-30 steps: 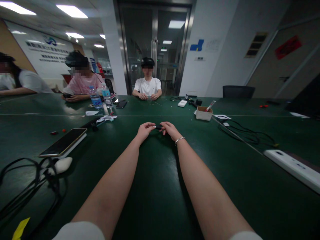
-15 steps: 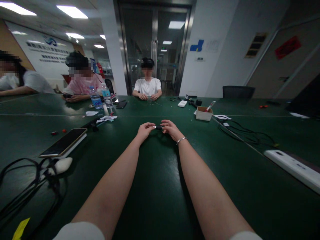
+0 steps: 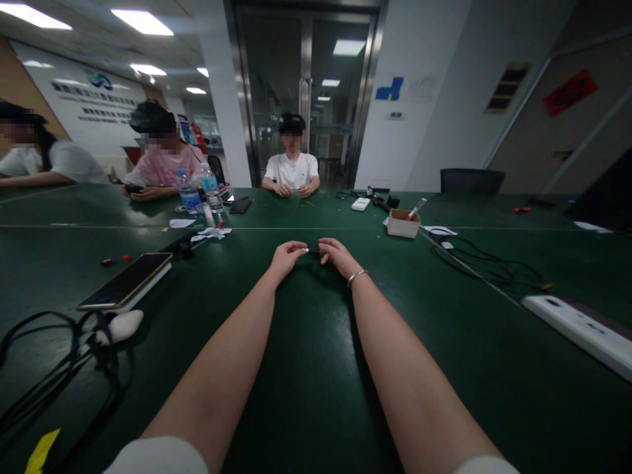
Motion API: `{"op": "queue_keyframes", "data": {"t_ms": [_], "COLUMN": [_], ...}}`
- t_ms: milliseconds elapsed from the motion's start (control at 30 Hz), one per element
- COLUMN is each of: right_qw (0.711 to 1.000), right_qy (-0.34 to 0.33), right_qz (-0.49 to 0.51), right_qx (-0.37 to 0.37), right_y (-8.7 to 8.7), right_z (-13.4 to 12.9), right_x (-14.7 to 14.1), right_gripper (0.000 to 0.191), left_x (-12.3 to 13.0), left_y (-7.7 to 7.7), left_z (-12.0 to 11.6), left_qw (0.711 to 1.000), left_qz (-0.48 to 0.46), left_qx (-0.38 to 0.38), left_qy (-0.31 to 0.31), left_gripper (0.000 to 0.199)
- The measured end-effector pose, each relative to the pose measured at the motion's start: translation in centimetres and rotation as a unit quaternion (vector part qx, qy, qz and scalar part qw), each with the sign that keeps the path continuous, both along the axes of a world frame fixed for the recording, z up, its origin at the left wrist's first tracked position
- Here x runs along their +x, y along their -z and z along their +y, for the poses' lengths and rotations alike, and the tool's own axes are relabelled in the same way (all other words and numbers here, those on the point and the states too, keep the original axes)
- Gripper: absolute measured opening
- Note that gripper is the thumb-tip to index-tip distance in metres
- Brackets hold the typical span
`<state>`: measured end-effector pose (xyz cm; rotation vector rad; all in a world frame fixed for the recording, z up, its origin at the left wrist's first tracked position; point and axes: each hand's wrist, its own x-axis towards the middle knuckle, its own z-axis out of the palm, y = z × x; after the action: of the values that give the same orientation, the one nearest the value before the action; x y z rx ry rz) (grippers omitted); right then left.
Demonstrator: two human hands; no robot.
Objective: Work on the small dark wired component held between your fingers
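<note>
A small, slim black stick with a bright silvery end (image 3: pixel 313 250) lies level between my two hands, just above the green table (image 3: pixel 316 368). Its exact kind is too small to make out. My left hand (image 3: pixel 288 259) pinches the bright end between thumb and fingertips. From the other side, my right hand (image 3: pixel 338 257), with a silver bangle (image 3: pixel 357 278) at the wrist, has its fingers closed at the dark end. The fingers of my right hand hide part of that end.
To the left lie a phone (image 3: pixel 127 282) on a white box, a white mouse (image 3: pixel 126 326) and black cables (image 3: pixel 47 368). Water bottles (image 3: pixel 190 194) stand farther back. A small box (image 3: pixel 403 225) and a white power strip (image 3: pixel 577 329) are on the right. Several people sit around.
The fingers of my right hand have drawn in slightly around the dark end, and the stick shows a little thinner. My left hand keeps its place.
</note>
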<state>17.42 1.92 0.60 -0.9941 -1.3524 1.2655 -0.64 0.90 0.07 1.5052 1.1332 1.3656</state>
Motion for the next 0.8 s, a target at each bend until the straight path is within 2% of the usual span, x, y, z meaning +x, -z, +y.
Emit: {"op": "queue_keyframes", "data": {"t_ms": [133, 267, 400, 467, 600, 733, 800], "right_qw": [0.998, 0.999, 0.999, 0.998, 0.999, 1.000, 0.999], "right_qy": [-0.046, -0.039, -0.015, -0.032, -0.027, -0.007, -0.018], "right_qz": [-0.046, -0.002, -0.034, -0.045, 0.005, -0.005, -0.022], "right_qx": [0.014, 0.033, 0.013, 0.018, 0.034, 0.017, 0.014], "right_y": [-0.02, -0.05, -0.08, -0.09, -0.01, 0.17, 0.22], "right_z": [-0.04, -0.19, -0.21, -0.28, -0.37, -0.10, 0.04], "right_x": [-0.10, 0.08, -0.07, -0.08, 0.10, -0.03, -0.15], "right_gripper": [0.021, 0.043, 0.027, 0.024, 0.031, 0.019, 0.018], "left_x": [-0.07, -0.10, -0.03, 0.00, 0.06, 0.04, 0.00], "left_y": [-0.08, -0.11, -0.11, -0.11, -0.14, -0.21, -0.21], "left_z": [-0.03, -0.07, -0.11, -0.13, -0.17, -0.22, -0.21], "left_qw": [1.000, 1.000, 1.000, 1.000, 1.000, 1.000, 1.000], "left_qz": [0.003, 0.003, 0.004, 0.007, 0.006, 0.005, 0.007], "left_qx": [0.003, 0.000, 0.004, 0.006, 0.005, 0.007, 0.006], "left_qy": [0.003, 0.001, 0.003, -0.003, -0.008, -0.005, -0.006], "left_gripper": [0.024, 0.025, 0.024, 0.024, 0.024, 0.023, 0.023]}}
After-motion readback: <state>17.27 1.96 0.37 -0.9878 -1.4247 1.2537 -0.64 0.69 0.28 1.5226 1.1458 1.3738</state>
